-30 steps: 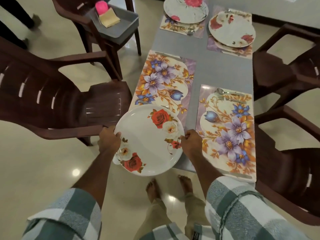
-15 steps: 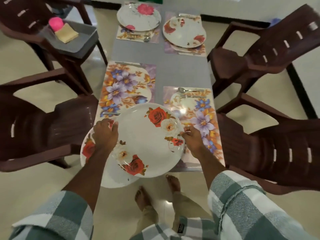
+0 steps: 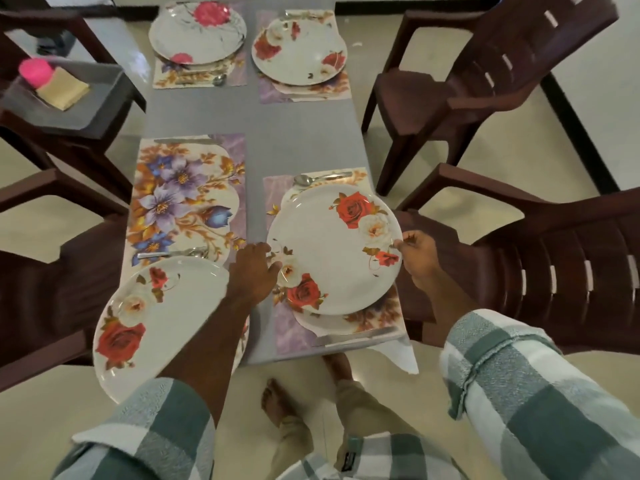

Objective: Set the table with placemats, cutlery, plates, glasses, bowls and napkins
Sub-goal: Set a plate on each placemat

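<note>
Seen from above, a person in a green-and-white checked shirt holds a rose-patterned plate (image 3: 332,251) over the near right placemat (image 3: 374,322) on the grey worktop (image 3: 298,133). The right hand (image 3: 417,254) pinches the plate's right rim, fingers curled on its edge; the left hand (image 3: 254,271) grips the opposite rim, thumb on top. Whether the plate rests on the mat or hangs just above it cannot be told. A spoon (image 3: 320,178) lies along that mat's far edge and a knife (image 3: 356,336) along its near edge.

A second rose plate (image 3: 152,323) sits at the near left corner, overlapping the near end of the left placemat (image 3: 187,199) and jutting past the worktop's edge, partly hidden by the left forearm. At the far end, two more plates, one with pink flowers (image 3: 197,29) and one with red (image 3: 299,46), sit on their own mats. Brown plastic chairs (image 3: 519,71) flank both sides; one at far left carries a grey tray (image 3: 100,105) with a pink object and a yellow cloth.
</note>
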A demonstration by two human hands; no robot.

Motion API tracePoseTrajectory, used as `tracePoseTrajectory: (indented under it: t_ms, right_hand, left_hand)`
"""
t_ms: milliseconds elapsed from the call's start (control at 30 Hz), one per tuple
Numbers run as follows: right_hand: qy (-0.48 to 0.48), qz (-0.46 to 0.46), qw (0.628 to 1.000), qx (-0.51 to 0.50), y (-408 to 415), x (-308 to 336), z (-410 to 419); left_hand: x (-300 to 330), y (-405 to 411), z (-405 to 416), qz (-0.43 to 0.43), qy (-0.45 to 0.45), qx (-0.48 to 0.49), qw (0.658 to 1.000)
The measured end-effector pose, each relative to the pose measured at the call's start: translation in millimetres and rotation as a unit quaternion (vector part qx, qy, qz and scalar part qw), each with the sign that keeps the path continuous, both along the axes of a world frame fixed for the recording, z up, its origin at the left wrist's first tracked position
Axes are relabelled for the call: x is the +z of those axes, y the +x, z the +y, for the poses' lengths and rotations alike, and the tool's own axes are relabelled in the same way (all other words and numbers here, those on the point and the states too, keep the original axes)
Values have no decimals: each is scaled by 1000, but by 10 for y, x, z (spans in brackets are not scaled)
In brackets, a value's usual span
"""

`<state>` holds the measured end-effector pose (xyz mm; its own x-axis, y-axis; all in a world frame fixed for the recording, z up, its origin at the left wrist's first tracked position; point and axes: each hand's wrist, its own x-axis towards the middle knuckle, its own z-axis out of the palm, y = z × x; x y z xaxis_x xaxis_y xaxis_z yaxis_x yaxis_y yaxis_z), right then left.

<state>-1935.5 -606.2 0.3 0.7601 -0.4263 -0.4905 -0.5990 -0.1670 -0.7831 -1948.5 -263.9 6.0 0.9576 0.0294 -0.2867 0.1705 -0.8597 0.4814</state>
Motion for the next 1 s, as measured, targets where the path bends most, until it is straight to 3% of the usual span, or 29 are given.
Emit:
tracePoseTrajectory:
  t_ms: [300, 400, 533, 600, 700, 800, 1000]
  right_hand:
    - [-4, 8, 1000, -25, 91, -196, -210]
    - [-56, 19, 998, -8, 65, -212, -207]
    - [-156, 37, 983, 93, -9, -182, -187]
    - [-246, 27, 957, 151, -29, -157, -131]
    - [-383, -38, 878, 286, -41, -183, 23]
    - [-365, -59, 802, 468, -83, -263, 240]
    - [-313, -26, 794, 520, -113, -339, 490]
  left_hand:
    - [-45, -2, -306, 61, 11, -27, 998]
    - [-36, -10, -349, 69, 26, -21, 997]
    - [-6, -38, -403, 50, 50, -20, 997]
    - [3, -42, -459, 38, 69, -30, 996]
    - [-17, -56, -523, 17, 80, -46, 996]
    - [-25, -113, -570, 13, 79, -54, 995]
    - [21, -221, -519, 22, 104, -50, 993]
